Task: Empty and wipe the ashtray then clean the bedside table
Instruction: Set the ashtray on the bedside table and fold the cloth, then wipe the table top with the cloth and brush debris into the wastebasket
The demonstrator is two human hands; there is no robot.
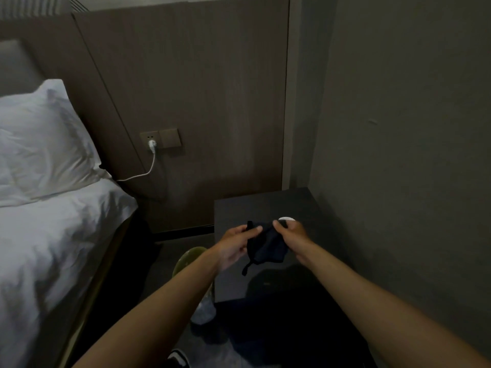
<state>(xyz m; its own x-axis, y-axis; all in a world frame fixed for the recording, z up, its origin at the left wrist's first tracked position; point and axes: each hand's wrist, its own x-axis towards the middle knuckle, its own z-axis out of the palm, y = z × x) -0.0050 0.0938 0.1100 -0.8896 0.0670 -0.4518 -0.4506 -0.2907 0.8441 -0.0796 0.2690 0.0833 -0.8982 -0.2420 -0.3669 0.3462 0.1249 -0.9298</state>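
A dark cloth (pixel 267 245) hangs between both hands above the dark bedside table (pixel 265 205). My left hand (pixel 236 245) pinches its left upper edge and my right hand (pixel 293 236) pinches its right upper edge. A loose strap of the cloth dangles down toward the table top. Just behind my right hand, a white round ashtray (pixel 287 218) sits on the table; only its far rim shows.
A bed with white duvet (pixel 53 248) and pillow (pixel 39 144) lies at left. A white plug and cable (pixel 152 147) hang from a wall socket. A greenish bin (pixel 191 261) stands on the floor between bed and table. A wall closes the right side.
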